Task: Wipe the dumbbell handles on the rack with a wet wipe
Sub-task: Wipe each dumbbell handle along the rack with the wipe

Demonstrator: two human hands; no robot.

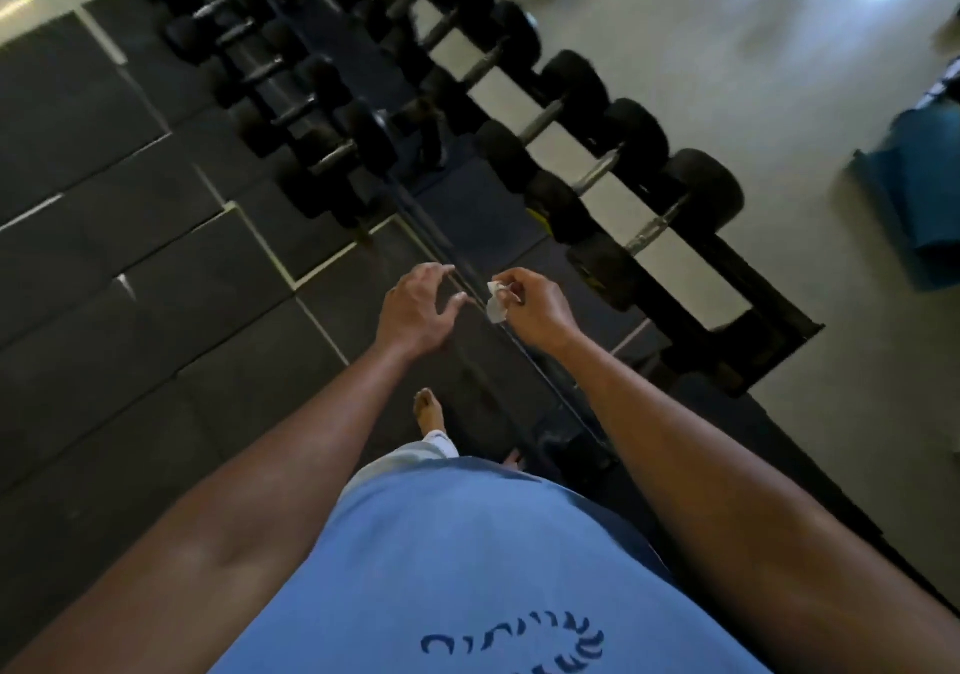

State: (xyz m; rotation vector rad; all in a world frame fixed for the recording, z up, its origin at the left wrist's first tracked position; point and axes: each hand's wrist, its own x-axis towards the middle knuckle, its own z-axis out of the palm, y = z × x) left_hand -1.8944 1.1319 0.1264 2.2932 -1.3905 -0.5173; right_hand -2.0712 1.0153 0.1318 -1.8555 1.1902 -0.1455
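My right hand [535, 307] pinches a small crumpled white wet wipe [496, 301] in front of my body. Just left of it, my left hand [418, 309] hovers with its fingers spread and relaxed, holding nothing. A black rack [748, 288] runs from the right of my hands up toward the top of the view. It carries black dumbbells with metal handles, the nearest handle [655, 225] being above and to the right of my right hand. A second row of dumbbells [332, 153] sits lower on the left side. Both hands are apart from the dumbbells.
Dark rubber floor tiles [130, 268] cover the left side, and a pale floor [753, 49] lies on the right. A blue rolled mat [919, 195] lies at the right edge. My bare foot [428, 411] stands on the dark floor below my hands.
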